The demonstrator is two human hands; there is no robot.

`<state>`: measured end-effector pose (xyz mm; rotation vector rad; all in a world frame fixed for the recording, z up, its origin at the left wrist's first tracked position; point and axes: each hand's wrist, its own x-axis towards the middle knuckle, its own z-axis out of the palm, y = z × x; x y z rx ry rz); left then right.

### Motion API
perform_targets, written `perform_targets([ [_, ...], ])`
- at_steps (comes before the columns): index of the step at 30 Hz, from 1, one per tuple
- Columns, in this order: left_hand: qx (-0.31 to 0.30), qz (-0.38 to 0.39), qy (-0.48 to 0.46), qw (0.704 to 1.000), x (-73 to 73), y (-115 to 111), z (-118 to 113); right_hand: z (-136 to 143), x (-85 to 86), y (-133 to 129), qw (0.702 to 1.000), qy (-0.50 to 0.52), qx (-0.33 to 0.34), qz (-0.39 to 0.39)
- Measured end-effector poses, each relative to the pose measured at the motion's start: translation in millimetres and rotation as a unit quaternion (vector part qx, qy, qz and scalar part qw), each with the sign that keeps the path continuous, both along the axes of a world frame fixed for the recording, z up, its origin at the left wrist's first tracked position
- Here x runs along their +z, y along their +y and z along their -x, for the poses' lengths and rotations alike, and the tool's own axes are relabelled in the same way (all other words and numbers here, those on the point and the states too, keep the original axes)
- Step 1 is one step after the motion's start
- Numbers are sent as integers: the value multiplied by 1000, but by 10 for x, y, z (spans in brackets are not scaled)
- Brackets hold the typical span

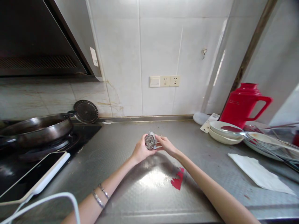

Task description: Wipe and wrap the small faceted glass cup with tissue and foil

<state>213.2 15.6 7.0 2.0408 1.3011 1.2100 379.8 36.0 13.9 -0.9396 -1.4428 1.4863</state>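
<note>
Left hand (141,149) curls around a round, dark, crinkled object (149,142) above the metal table (112,174). Right hand (165,145) pinches the pale wrapping (154,137) at its right edge. Red torn scrap (177,179) lies on the table, nearer the camera. White phone (35,177) sits left, by the pan (44,130).

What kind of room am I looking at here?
Most likely a home kitchen: there is a pan on a stove, a range hood above it, and stacked bowls on the metal countertop.
</note>
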Motion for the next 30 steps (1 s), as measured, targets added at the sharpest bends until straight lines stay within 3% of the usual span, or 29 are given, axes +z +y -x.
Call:
perform_targets([
  [6, -40, 11, -52, 998, -4, -5, -11, -25, -86, 107, 996, -23, -65, -56],
  [12, -38, 25, -40, 998, -37, -23, -18, -58, -36, 121, 954, -57, -180, -232],
  [16, -42, 26, -36, 998, -45, -35, -18, -30, 29, -45, 925, -146, -151, -315],
  [21, -46, 25, -35, 998, -45, -18, -22, -11, 31, -178, 892, -157, -128, -404],
  [26, -94, -8, -25, 995, -49, 11, -30, 3, 16, -202, 835, -185, -29, -517],
  [28, -80, 2, -25, 996, -45, 3, -32, 9, 10, -183, 843, -182, -44, -504],
  [30, -48, 30, -23, 998, -35, -16, -34, 9, -4, -142, 869, -180, -104, -450],
])
